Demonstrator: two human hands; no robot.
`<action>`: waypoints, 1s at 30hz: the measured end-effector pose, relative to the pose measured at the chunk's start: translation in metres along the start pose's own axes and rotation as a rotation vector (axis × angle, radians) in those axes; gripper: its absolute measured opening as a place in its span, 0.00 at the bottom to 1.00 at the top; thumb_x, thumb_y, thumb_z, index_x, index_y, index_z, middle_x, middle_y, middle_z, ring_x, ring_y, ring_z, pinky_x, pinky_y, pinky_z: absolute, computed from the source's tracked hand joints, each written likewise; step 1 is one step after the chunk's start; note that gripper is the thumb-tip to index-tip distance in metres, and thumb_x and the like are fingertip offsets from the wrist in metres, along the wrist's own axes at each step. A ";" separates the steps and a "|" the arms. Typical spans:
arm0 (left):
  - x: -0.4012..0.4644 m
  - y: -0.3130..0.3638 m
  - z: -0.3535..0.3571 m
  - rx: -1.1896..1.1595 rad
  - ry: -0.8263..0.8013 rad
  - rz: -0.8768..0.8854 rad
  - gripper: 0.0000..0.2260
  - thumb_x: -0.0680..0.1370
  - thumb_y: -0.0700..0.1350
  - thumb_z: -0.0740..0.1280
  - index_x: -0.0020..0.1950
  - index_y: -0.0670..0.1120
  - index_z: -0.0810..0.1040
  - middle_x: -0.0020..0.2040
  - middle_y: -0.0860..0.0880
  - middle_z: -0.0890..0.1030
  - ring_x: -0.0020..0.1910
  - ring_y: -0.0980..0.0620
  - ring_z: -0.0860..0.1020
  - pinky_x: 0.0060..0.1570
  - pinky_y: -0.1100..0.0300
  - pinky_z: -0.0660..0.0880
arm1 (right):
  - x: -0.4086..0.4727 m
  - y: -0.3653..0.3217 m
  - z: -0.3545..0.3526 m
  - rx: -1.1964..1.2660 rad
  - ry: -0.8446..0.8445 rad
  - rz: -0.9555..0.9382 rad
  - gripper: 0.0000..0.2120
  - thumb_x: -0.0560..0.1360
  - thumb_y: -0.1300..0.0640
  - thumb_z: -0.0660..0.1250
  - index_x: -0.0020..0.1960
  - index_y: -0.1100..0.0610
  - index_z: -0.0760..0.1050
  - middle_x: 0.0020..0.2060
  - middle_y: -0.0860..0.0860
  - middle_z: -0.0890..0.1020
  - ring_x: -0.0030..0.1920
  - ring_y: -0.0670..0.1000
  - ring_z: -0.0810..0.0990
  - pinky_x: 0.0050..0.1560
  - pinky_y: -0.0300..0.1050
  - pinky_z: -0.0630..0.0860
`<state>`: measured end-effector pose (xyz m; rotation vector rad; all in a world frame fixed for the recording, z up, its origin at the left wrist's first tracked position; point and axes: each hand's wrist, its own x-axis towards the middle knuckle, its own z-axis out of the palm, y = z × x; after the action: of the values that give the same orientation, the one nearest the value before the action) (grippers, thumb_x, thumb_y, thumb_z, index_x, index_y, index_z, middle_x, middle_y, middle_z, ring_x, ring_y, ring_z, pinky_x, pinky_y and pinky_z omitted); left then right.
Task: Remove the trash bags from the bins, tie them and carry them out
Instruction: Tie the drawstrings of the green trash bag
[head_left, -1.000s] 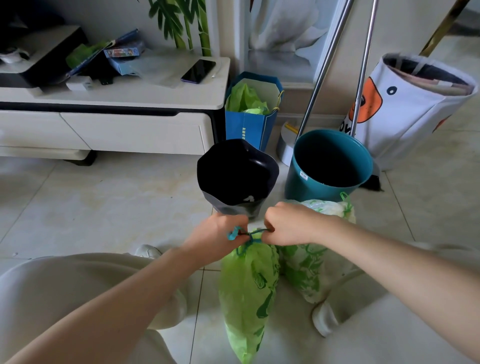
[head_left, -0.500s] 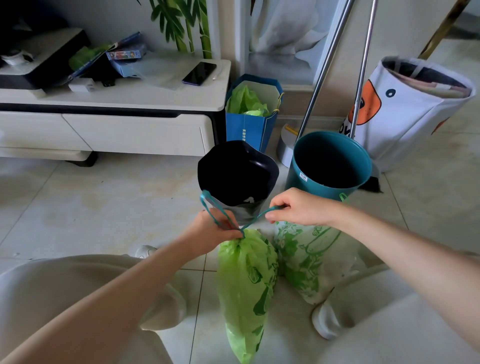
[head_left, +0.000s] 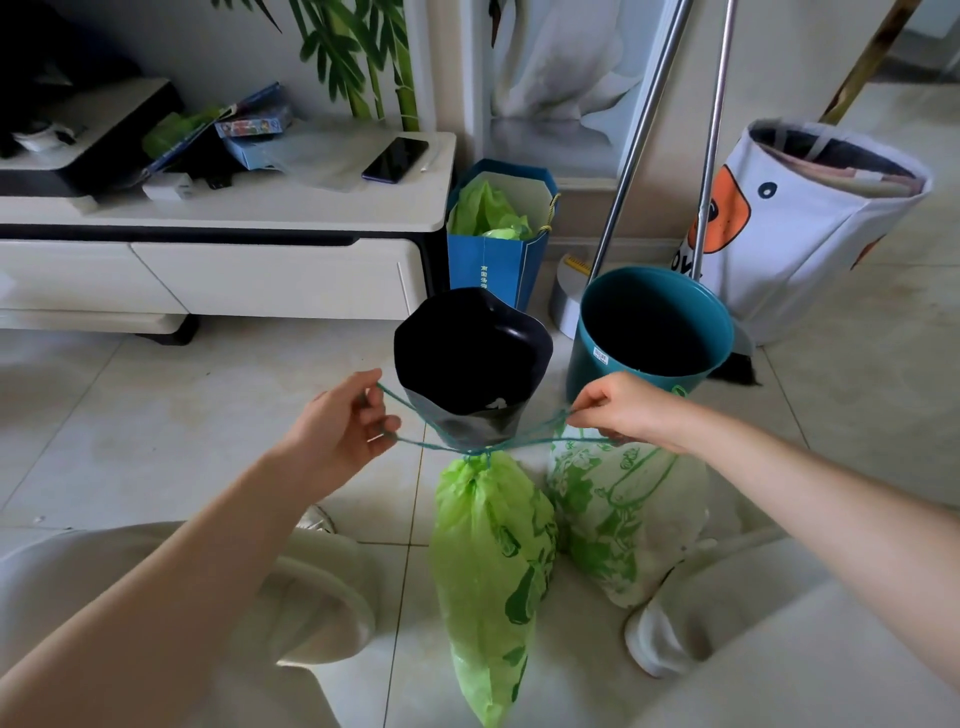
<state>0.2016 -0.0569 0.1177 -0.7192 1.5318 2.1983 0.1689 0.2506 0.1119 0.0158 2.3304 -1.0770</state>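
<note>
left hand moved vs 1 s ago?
Yes. The left hand has swung out leftward, away from the neck of the green trash bag, and now sits left of the black bin, pulling the drawstring taut.

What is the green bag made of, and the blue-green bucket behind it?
The green bag looks like thin plastic film: it is crinkly, a bit see-through and gathered tight at its drawstring. The blue-green bucket looks like hard, smooth plastic or painted metal; its even rim and soft shine fit both, so I cannot tell which.
</note>
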 end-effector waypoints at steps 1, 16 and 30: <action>0.001 -0.002 -0.005 0.059 0.022 -0.040 0.16 0.78 0.48 0.63 0.30 0.47 0.68 0.21 0.52 0.63 0.24 0.52 0.72 0.34 0.60 0.69 | 0.000 0.003 0.000 0.020 0.007 0.036 0.05 0.74 0.56 0.69 0.47 0.57 0.80 0.31 0.49 0.73 0.32 0.48 0.70 0.33 0.40 0.71; 0.012 -0.013 -0.029 0.073 0.199 -0.088 0.11 0.79 0.45 0.61 0.37 0.44 0.73 0.19 0.53 0.63 0.18 0.55 0.64 0.29 0.62 0.62 | -0.004 0.024 -0.018 0.721 0.044 0.329 0.10 0.77 0.64 0.62 0.37 0.64 0.74 0.30 0.56 0.75 0.33 0.53 0.76 0.43 0.49 0.79; -0.017 0.010 0.104 0.070 -0.380 -0.209 0.14 0.80 0.46 0.59 0.38 0.42 0.75 0.23 0.53 0.62 0.19 0.58 0.62 0.16 0.69 0.58 | -0.043 -0.050 -0.022 0.783 -0.050 -0.192 0.07 0.78 0.62 0.59 0.45 0.60 0.74 0.28 0.51 0.66 0.26 0.49 0.65 0.29 0.41 0.63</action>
<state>0.1886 0.0375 0.1645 -0.3894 1.2722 1.9775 0.1823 0.2416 0.1787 0.0607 1.7522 -1.9911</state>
